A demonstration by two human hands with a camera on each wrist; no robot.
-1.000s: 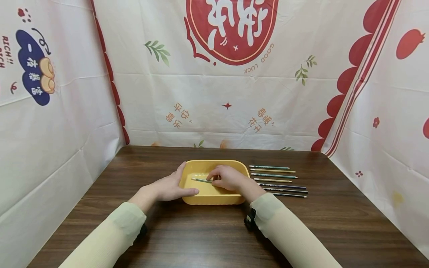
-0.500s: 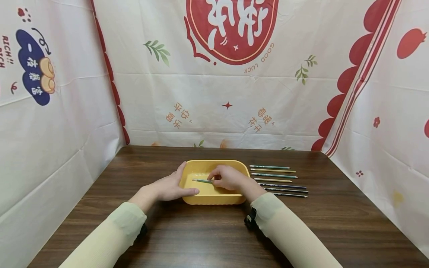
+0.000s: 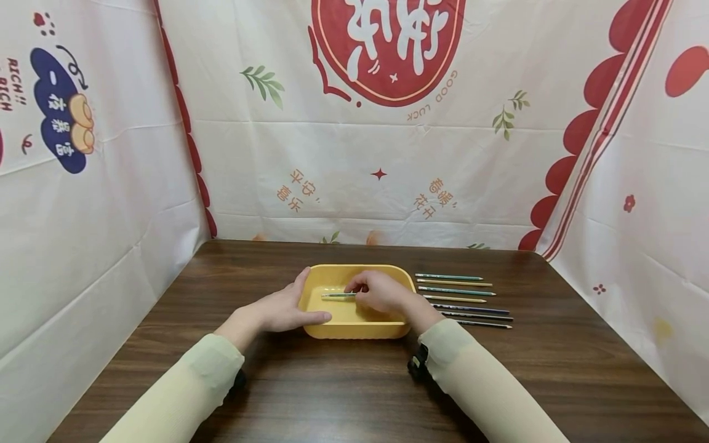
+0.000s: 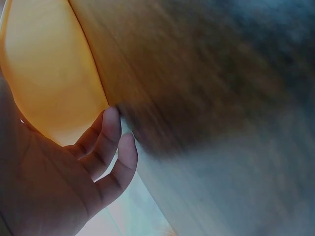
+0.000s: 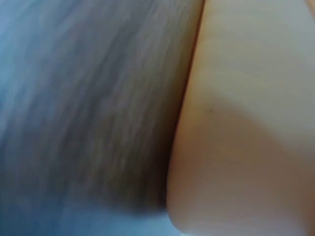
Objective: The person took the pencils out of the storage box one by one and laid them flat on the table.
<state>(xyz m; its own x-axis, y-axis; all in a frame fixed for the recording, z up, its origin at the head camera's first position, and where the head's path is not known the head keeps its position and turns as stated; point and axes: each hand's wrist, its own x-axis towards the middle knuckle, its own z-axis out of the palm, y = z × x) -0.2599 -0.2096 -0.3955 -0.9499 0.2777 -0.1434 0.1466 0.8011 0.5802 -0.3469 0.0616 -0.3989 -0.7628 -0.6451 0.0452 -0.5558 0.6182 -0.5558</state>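
Observation:
A yellow plastic basket (image 3: 354, 331) stands in the middle of the table. At its left end my left hand (image 3: 277, 309) grips it, thumb over the front rim and fingers along the outside. In the left wrist view, bent fingers of the left hand (image 4: 59, 172) lie against the basket's wall (image 4: 51, 69). Inside the basket, my right hand (image 3: 383, 293) pinches a green pencil (image 3: 335, 295). Its pale end points left, and the fingers hide its other end. The right wrist view catches only the basket's outer wall (image 5: 251, 83), without the hand.
Several pencils (image 3: 456, 290) in green, yellowish and dark colours lie roughly side by side on the table, just right of the basket. The dark wood table (image 3: 332, 387) ends at a printed cloth backdrop (image 3: 343, 154), with cloth on both sides too.
The green pencil has turned from slanting down to the right to nearly level, as the right hand's fingers shifted slightly. The left hand keeps its place on the basket. The head view swung slightly.

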